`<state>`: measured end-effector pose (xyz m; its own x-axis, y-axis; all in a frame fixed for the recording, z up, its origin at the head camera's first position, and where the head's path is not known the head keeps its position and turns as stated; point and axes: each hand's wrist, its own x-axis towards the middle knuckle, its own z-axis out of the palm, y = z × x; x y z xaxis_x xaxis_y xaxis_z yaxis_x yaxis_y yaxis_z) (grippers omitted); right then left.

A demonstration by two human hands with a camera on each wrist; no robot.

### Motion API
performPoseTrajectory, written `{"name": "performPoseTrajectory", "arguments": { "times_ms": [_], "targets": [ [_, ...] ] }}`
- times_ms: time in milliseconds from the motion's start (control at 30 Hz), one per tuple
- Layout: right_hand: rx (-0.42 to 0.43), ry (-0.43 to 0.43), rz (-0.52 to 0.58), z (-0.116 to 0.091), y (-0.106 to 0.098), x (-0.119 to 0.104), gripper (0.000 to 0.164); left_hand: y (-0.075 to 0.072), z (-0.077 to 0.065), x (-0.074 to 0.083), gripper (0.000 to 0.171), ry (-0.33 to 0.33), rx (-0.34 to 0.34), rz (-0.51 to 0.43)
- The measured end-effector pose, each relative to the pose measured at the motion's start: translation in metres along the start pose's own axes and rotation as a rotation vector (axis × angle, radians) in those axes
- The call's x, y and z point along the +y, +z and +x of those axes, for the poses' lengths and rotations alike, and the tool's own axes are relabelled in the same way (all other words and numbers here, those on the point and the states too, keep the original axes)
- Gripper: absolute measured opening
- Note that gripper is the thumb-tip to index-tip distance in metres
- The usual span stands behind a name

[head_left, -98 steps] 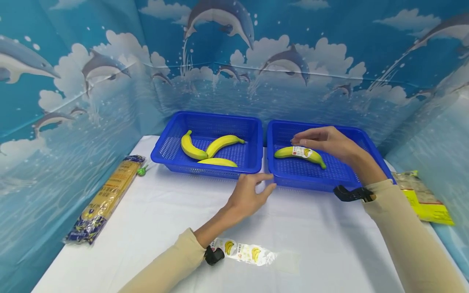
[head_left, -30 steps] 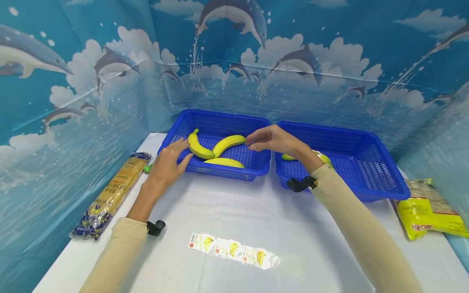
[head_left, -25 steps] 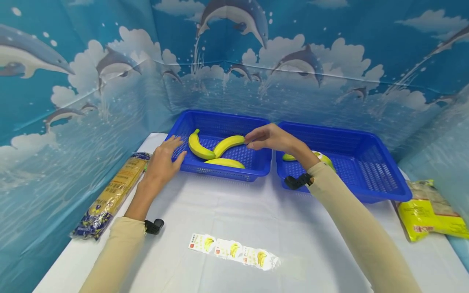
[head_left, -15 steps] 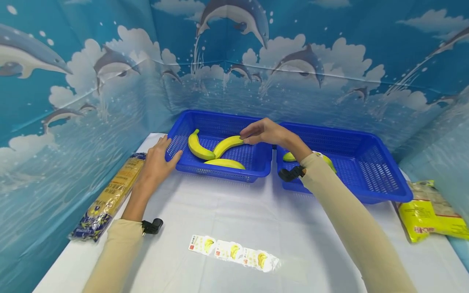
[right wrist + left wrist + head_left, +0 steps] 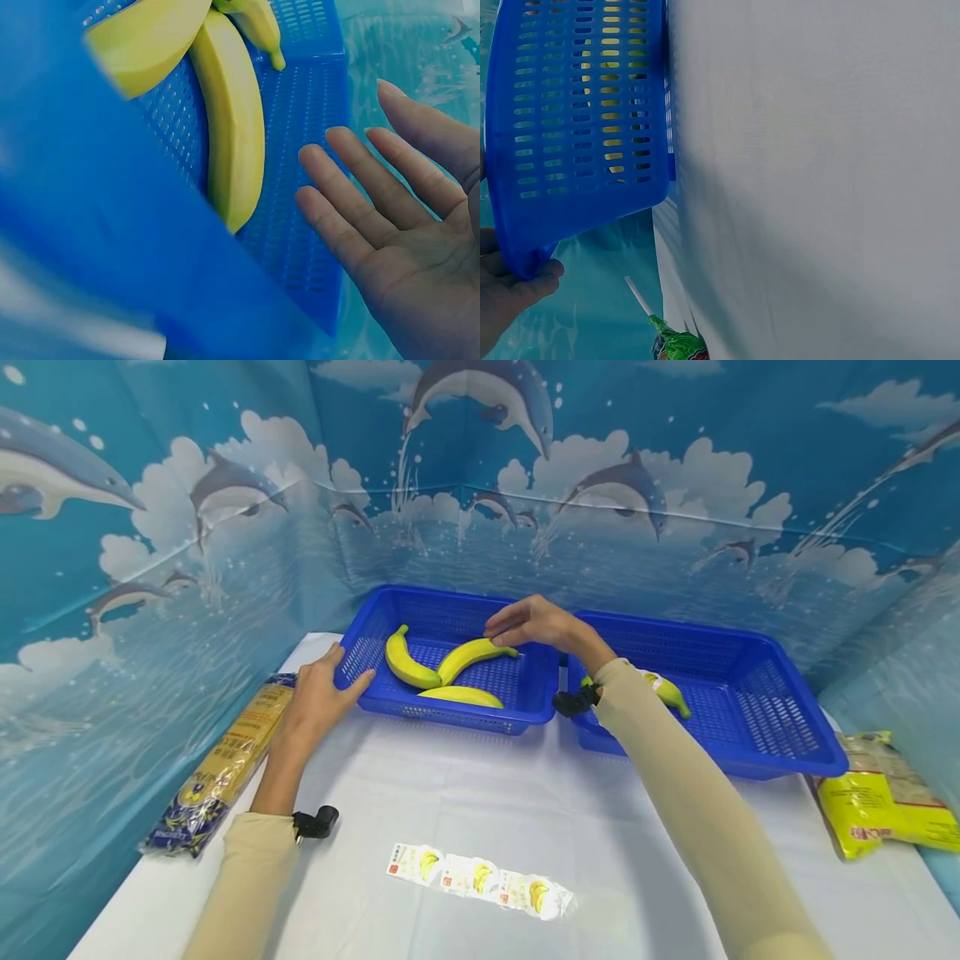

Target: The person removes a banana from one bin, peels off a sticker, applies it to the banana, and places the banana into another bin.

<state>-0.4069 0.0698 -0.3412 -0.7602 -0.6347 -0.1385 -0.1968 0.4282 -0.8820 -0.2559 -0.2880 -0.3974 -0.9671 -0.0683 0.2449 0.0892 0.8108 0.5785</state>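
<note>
My left hand point(image 5: 317, 697) is at the front left corner of the left blue basket point(image 5: 450, 714). In the left wrist view its thumb and fingers grip the basket's rim point(image 5: 532, 259). Inside this basket lie three yellow bananas: one on the left point(image 5: 407, 660), a middle one point(image 5: 468, 658) and one along the front wall point(image 5: 465, 696). Above the basket's right part hovers my right hand point(image 5: 543, 622), fingers extended and holding nothing. The right wrist view shows its palm point(image 5: 427, 277) and spread fingers beside a banana point(image 5: 232, 127).
A second blue basket point(image 5: 757, 764) on the right holds a banana with a label point(image 5: 667, 692), partly behind my right sleeve. Banana stickers point(image 5: 480, 878) lie on the white table. A spaghetti pack point(image 5: 225, 760) lies left, a lollipop point(image 5: 676, 343) near it, and a yellow bag point(image 5: 877, 802) right.
My right hand has moved from the right basket to over the left one, drifting slightly leftward lately. My left hand has gone from the table's middle to the left basket's corner and taken its rim.
</note>
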Motion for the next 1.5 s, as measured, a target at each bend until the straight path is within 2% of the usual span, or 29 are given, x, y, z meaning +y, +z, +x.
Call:
{"name": "performPoseTrajectory", "arguments": {
  "times_ms": [333, 567, 800, 933, 1333, 1500],
  "targets": [
    [-0.014, 0.068, 0.06, 0.019, 0.001, 0.006, 0.047, -0.001, 0.0, 0.005, 0.08, 0.004, 0.013, -0.006],
    [0.021, 0.136, 0.107, 0.027, -0.007, 0.012, 0.051, 0.002, 0.003, 0.008, 0.081, -0.009, -0.008, -0.003],
    [0.113, 0.134, 0.036, 0.034, -0.004, 0.02, 0.053, 0.003, 0.003, 0.01, 0.082, -0.024, -0.014, -0.004],
    [0.138, 0.16, 0.04, 0.038, -0.001, 0.026, 0.054, 0.004, 0.003, 0.011, 0.082, -0.012, -0.012, -0.012],
    [0.138, 0.221, -0.052, 0.044, 0.015, 0.035, 0.051, 0.006, 0.0, 0.008, 0.081, -0.031, -0.009, -0.002],
    [0.075, 0.241, -0.061, 0.048, 0.021, 0.031, 0.052, 0.003, -0.002, 0.005, 0.083, -0.067, -0.007, 0.005]
  ]
}}
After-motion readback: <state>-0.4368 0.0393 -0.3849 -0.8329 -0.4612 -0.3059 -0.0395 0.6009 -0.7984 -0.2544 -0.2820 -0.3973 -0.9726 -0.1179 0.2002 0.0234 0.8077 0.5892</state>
